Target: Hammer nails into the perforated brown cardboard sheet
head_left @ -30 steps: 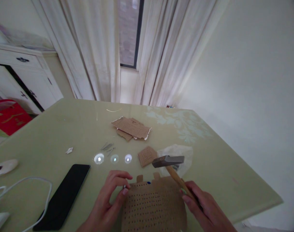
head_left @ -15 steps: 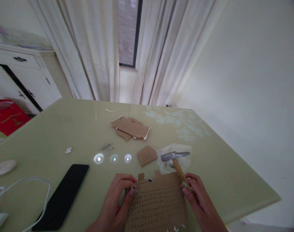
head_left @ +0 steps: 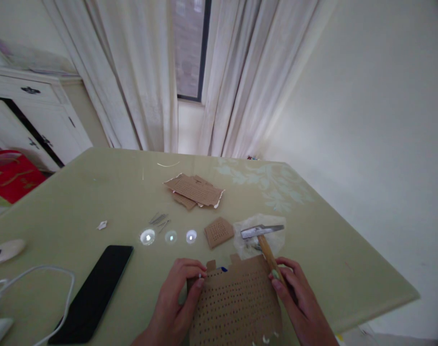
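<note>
A brown cardboard piece [head_left: 237,302] with rows of punched holes lies in front of me at the table's near edge. My left hand [head_left: 181,298] rests at its upper left corner, thumb and forefinger pinched on what looks like a nail [head_left: 200,276]; only a small pale tip shows. My right hand [head_left: 296,293] is wrapped round the wooden handle of a hammer [head_left: 266,247]. The hammer's metal head is over a clear plastic bag [head_left: 276,240] that has small dark things in it. The handle crosses the cardboard's right corner.
Several loose nails [head_left: 159,219] lie left of centre. A small punched cardboard piece [head_left: 219,232] is beside the bag, with torn cardboard sheets [head_left: 195,190] farther back. At left are a black phone [head_left: 92,293], a white cable [head_left: 73,288] and a white mouse-like object [head_left: 5,252].
The cardboard has turned and shifted slightly to the right. My left hand has moved a little right with it, while the hammer has barely moved.
</note>
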Demonstrator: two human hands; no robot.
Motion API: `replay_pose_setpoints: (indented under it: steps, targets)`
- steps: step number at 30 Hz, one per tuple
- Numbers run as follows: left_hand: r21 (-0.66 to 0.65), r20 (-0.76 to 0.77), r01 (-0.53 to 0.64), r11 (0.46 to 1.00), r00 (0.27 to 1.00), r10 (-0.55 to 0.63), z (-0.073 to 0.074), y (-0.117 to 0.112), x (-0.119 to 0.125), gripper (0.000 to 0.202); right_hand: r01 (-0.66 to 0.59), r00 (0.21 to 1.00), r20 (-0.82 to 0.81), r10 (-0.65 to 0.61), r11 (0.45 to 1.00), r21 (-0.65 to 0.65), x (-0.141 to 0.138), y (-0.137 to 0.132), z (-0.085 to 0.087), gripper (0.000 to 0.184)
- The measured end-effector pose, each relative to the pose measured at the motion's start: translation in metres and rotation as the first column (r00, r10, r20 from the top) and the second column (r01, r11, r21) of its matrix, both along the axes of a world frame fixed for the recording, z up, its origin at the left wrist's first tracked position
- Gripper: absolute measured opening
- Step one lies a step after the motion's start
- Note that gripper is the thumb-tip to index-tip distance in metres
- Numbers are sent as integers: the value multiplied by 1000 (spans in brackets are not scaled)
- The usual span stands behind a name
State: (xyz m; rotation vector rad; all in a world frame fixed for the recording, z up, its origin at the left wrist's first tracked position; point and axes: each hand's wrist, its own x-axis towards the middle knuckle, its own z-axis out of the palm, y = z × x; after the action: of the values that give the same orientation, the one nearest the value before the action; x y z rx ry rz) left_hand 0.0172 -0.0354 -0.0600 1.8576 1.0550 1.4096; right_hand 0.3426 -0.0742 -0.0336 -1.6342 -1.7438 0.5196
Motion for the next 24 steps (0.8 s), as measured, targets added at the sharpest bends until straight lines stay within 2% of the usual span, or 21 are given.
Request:
replay_pose_setpoints:
  steps: [6,14,20,24]
  targets:
    - [-27,57,-65,998,996,67,0,1,-4,14,18,998,-59,-17,1000,15,0,-1,-4,25]
    - [-28,80,-103,994,991,105,3,8,5,11,51,991,-120,-51,999,1,3,0,-7,25]
    - [-112,68,-72,991,995,80,6,10,6,12,83,988,-130,-85,996,-22,4,3,-12,30]
    - [-118,81,-77,990,993,87,5,7,-1,12,81,984,-156,-84,996,-25,5,1,-14,32]
